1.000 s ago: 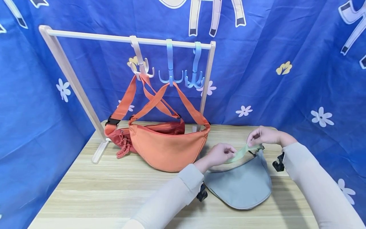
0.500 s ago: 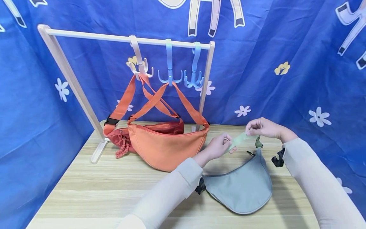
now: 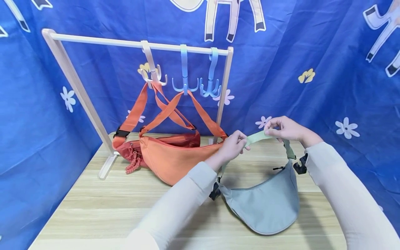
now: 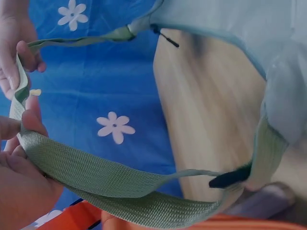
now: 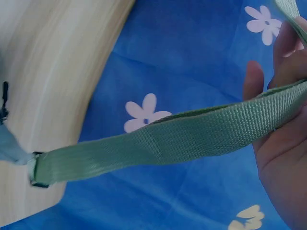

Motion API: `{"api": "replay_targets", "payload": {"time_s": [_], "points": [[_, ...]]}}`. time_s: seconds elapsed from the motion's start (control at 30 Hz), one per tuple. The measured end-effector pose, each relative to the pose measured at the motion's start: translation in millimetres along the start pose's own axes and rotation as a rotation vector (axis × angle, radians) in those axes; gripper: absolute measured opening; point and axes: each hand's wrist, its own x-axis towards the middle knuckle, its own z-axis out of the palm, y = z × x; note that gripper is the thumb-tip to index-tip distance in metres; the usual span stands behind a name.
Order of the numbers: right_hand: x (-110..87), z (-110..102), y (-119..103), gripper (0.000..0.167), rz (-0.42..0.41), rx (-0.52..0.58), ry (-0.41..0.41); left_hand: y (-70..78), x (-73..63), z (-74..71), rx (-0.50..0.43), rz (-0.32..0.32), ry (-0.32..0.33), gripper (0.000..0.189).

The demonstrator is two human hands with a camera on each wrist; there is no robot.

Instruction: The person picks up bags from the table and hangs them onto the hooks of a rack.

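Observation:
A grey-blue crescent shoulder bag (image 3: 265,205) hangs low at the table's right side, its pale green strap (image 3: 257,138) stretched between both hands. My left hand (image 3: 232,146) pinches the strap's left part, in front of the orange bag's right end. With thumb and fingers, my right hand (image 3: 285,130) grips the strap farther right and a little higher. In the left wrist view the webbing strap (image 4: 96,167) loops from the left fingers down to a dark slider. The right wrist view has the strap (image 5: 192,134) running from the right hand to a buckle on the bag.
A wooden rack (image 3: 109,40) stands at the back left of the table (image 3: 93,215). On it hang a white hook (image 3: 152,66) and two blue hooks (image 3: 184,69). An orange bag (image 3: 175,159) and a red bag (image 3: 184,139) hang by orange straps. A blue curtain is behind.
Both hands have risen with the strap, and the left has shifted a little left. The strap is pulled up from the bag, whose ends now lift while its body hangs below.

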Motion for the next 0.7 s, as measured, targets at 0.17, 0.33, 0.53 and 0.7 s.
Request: {"api": "replay_targets", "payload": {"time_s": [0.17,0.33,0.53,0.7], "points": [[6.8,-7.3,-11.8,0.014,-0.020,-0.034,0.027,7.7,3.2,-11.1,0.018,0.022,0.046,0.009],[11.5,-11.4,-23.8,0.017,0.008,-0.061,0.048,14.0,4.8,-21.2,0.038,0.030,0.086,0.012],[16.5,-11.1,-41.0,0.014,0.014,-0.128,0.133,21.3,7.8,-33.3,0.050,0.050,0.176,0.018],[23.8,-11.2,-52.6,0.013,-0.053,-0.168,0.214,29.0,9.7,-43.9,0.039,0.047,0.269,0.022]]}}
